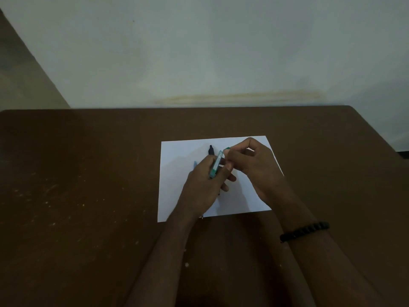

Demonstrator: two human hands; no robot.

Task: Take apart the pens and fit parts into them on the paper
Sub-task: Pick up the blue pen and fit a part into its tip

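One teal pen [215, 164] in left hand [204, 185]

A teal pen barrel [215, 165] and a black pen [211, 150] show against white paper [177, 185] on a brown, pale-flecked counter [88, 173], beside a black beaded bracelet [304, 231].

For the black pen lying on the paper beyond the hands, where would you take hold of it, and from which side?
Grip the black pen at its exposed far end, coming from above and from the far side. Only that dark tip shows; the rest is hidden behind the left hand, which holds the teal pen. It looks to lie on the paper, so pinch across its width.
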